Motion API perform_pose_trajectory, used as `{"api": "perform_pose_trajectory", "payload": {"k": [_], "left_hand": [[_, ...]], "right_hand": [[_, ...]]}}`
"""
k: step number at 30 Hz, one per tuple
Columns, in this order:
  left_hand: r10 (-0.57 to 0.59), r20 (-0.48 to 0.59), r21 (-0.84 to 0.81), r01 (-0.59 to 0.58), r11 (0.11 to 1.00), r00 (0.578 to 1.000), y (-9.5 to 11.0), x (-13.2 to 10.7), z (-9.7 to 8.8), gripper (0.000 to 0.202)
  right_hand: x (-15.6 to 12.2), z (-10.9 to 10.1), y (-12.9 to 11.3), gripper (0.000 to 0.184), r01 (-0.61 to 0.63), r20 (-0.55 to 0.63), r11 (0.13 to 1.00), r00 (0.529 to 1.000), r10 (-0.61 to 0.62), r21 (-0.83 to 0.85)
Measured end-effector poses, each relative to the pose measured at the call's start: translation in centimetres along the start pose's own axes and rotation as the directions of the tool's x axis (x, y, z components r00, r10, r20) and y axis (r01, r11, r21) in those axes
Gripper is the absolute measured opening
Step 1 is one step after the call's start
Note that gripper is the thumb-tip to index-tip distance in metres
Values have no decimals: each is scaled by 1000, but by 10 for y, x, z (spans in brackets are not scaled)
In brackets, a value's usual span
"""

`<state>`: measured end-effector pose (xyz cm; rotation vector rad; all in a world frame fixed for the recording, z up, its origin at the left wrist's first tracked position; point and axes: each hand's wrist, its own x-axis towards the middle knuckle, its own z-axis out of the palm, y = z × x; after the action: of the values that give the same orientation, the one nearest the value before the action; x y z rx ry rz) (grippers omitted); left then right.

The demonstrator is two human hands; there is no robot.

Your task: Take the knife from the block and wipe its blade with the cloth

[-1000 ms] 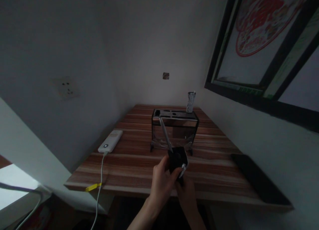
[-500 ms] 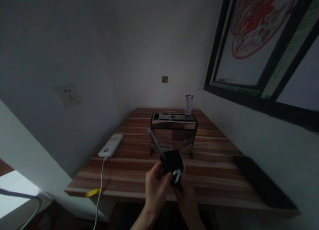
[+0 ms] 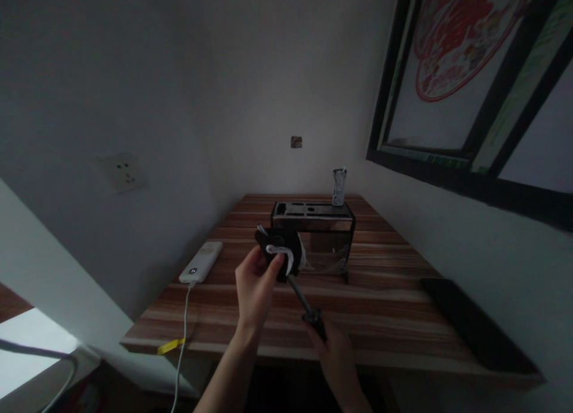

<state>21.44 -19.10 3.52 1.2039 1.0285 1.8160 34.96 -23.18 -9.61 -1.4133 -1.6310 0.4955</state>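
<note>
The black cover (image 3: 293,241) hides the rod's (image 3: 299,292) middle and, with the left hand (image 3: 256,284), the rack's (image 3: 313,224) lower left corner. The right hand (image 3: 335,347) covers most of the handle (image 3: 319,326). The right edge crops the poster (image 3: 452,49).

We look into a dim corner of what appears to be a small eatery, though a home's dining nook cannot be ruled out. On the right wall (image 3: 447,222), a large dark-framed poster (image 3: 461,43) shows what looks like a red-rimmed dish of food. Below it, a wood-grain table (image 3: 394,299) fits between plain walls, with a socket (image 3: 125,173) on the left wall (image 3: 156,91).
</note>
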Motion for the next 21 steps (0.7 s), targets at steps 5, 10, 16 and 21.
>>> {"api": "perform_pose_trajectory", "payload": {"k": [5, 10, 16, 21], "left_hand": [[82, -38, -64, -84, 994, 996, 13, 27, -2, 25], [88, -25, -101, -90, 991, 996, 24, 39, 5, 27], [69, -2, -180, -68, 981, 998, 20, 34, 20, 26], [39, 18, -145, -36, 989, 999, 13, 23, 23, 26]], "right_hand": [[-1, 2, 4, 44, 6, -10, 999, 1000, -6, -45], [0, 4, 6, 55, -10, -50, 998, 999, 7, -56], [2, 4, 4, 48, -24, -83, 999, 996, 26, 28], [4, 1, 1, 48, -55, -61, 998, 997, 57, 26]]}}
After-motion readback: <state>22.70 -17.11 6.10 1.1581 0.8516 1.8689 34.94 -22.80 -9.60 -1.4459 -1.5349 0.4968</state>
